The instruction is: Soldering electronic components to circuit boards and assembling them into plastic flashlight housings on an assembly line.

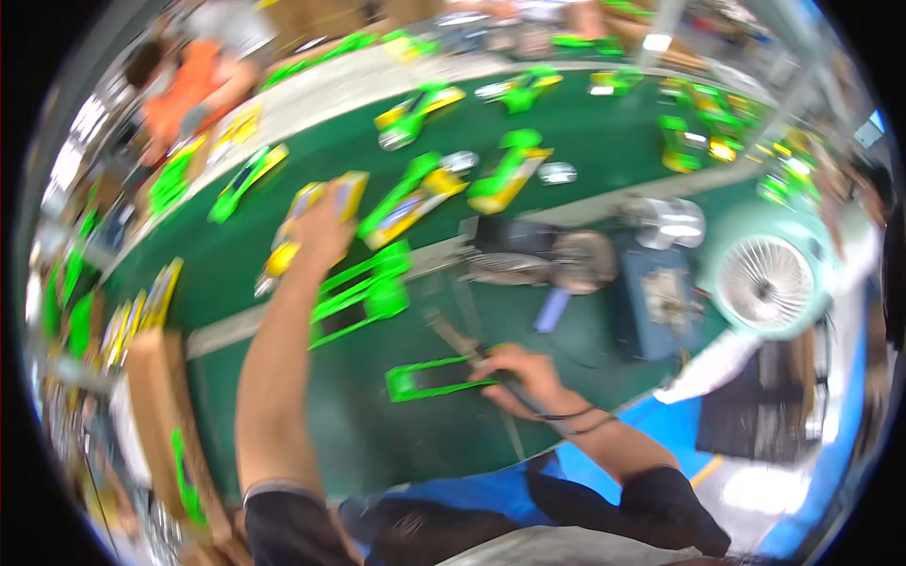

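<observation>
My left hand (326, 226) is stretched out over the green belt, its fingers closed round a long yellow part (352, 191) with a silvery end; motion blurs the grip. My right hand (525, 375) is closed on a slim tool with a dark handle (480, 362) and a brownish, blade-like front end (451, 333). Its exact kind is unclear. A dark cord or band runs round the right wrist. Just left of the right hand lies a thin bright green frame (406, 384). More green frames (385, 292) lie between my two hands.
Several green-and-yellow pieces (412, 212) lie along the belt (311, 141). Dark tools or devices (514, 250), a dark blue box (651, 302) and a pale green fan (763, 278) stand at right. A cardboard box (162, 396) is at left. A person in orange (189, 90) sits across the belt.
</observation>
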A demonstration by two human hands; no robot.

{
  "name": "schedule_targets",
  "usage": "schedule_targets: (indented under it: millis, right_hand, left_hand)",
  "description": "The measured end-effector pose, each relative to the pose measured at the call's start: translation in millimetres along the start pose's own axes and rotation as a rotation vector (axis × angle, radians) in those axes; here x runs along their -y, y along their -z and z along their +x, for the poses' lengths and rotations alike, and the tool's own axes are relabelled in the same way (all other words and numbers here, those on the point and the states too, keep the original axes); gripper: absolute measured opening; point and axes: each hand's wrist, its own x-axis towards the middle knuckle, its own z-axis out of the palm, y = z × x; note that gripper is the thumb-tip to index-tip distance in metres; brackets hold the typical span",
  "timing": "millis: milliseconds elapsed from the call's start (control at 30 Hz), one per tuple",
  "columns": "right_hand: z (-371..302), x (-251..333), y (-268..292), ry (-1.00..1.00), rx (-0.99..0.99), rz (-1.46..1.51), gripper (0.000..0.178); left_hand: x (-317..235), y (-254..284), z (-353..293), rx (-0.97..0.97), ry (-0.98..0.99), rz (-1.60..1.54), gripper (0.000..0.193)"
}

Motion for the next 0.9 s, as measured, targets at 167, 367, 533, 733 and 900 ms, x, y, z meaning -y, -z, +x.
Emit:
schedule_targets:
  millis: [167,367,533,733,900]
  right_hand:
    - [7.1,11.5,-0.6,0.117,-0.035,0.029,0.028]
    - [32.8,9.1,-29.5,0.124,-0.004,0.015,0.028]
    - [50.6,4.5,-61.0,0.135,0.023,0.262,0.033]
    - [40.6,34.4,3.6,0.256,-0.067,-0.157,0.034]
    - [-20.4,48.6,29.8,0.095,-0.24,0.258,0.033]
  left_hand:
    - [4.9,84.7,-43.8,-0.043,-0.21,-0.115,0.049]
    - [50.5,139.2,-217.3,0.2,-0.065,-0.485,0.041]
    - [26.9,120.5,-314.8,0.442,0.413,-1.243,0.061]
    - [-38.4,106.9,-306.6,0.605,0.49,-1.801,0.072]
    - [-25.8,110.8,-285.3,0.086,-0.192,-0.649,0.042]
